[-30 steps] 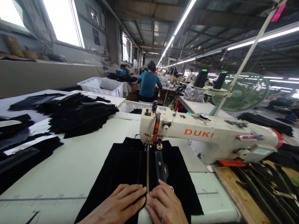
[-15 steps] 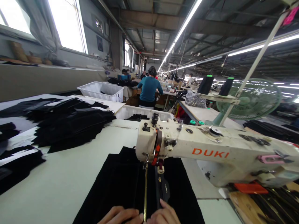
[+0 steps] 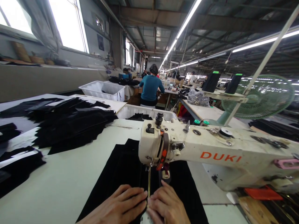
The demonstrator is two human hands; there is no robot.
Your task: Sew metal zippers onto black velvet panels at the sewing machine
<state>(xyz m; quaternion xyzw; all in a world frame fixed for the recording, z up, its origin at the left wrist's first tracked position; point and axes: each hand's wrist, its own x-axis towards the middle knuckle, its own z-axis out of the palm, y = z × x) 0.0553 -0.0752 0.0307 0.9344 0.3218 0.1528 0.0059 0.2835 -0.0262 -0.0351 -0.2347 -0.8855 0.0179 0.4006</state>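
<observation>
A black fabric piece (image 3: 114, 171) lies flat on the pale table, partly under the head of the sewing machine (image 3: 187, 149). A zipper with gold teeth (image 3: 149, 183) runs down the fabric from the needle area towards me. My left hand (image 3: 125, 202) lies flat on the fabric left of the zipper, its fingers stretched out and the tips at the teeth. To the right of the zipper, my right hand (image 3: 167, 202) has its fingers curled and pressed together at the zipper's edge. Between the hands shows something whitish that I cannot make out. The needle is hidden.
Stacked black fabric pieces (image 3: 74, 124) cover the table's left side. Behind stand white plastic bins (image 3: 102, 88). A red-orange tray (image 3: 263, 193) and more zippers lie at the right. Thread cones (image 3: 211, 81) and a green fan (image 3: 258, 96) stand behind the machine. A person (image 3: 151, 87) sits ahead, facing away.
Both hands have moved up along the zipper, closer to the machine head. The fabric has slid slightly forward under it. My view has shifted a little to the left.
</observation>
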